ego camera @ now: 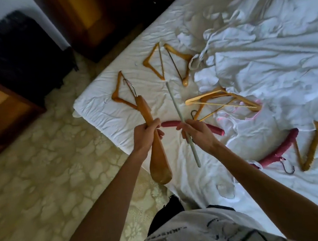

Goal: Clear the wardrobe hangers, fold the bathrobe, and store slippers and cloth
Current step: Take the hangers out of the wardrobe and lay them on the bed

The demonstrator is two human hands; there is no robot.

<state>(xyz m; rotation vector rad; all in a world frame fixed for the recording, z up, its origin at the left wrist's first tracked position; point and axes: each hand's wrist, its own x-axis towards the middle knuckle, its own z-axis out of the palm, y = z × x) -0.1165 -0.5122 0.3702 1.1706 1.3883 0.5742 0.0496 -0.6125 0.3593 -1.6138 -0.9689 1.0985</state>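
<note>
Bed (125, 112) serves as the reference: its near corner points toward the lower left, with patterned floor (41, 173) open along that edge and dark wooden furniture (0, 110) standing beyond the floor, well apart from the mattress. The person stands at the bed's near edge, both arms reaching over it. Left hand (146, 135) is clamped around the middle of a broad wooden hanger (156, 156), held nearly upright above the bed edge, its wide rounded end lowest. Right hand (199, 131) pinches a thin pale rod (179, 116), fingers curled round it, the rod slanting up and away over the sheet. Directly behind both hands a red padded hanger (214, 129) lies on the sheet. Toward the bed's far edge lie two wooden hangers side by side (167, 64), with a third (119, 97) nearer the corner, its lower end hidden behind the held hanger. To the right of the hands, a stack of light wooden hangers (221, 99) rests partly on crumpled white cloth (266, 58), which covers most of the bed's right side; whether this is the bathrobe or bedding cannot be told. Further right, a second red padded hanger (280, 152) and an amber wooden one (315, 146) lie touching. Bare sheet remains between the hanger groups near the corner. No container or slippers can be made out.
</note>
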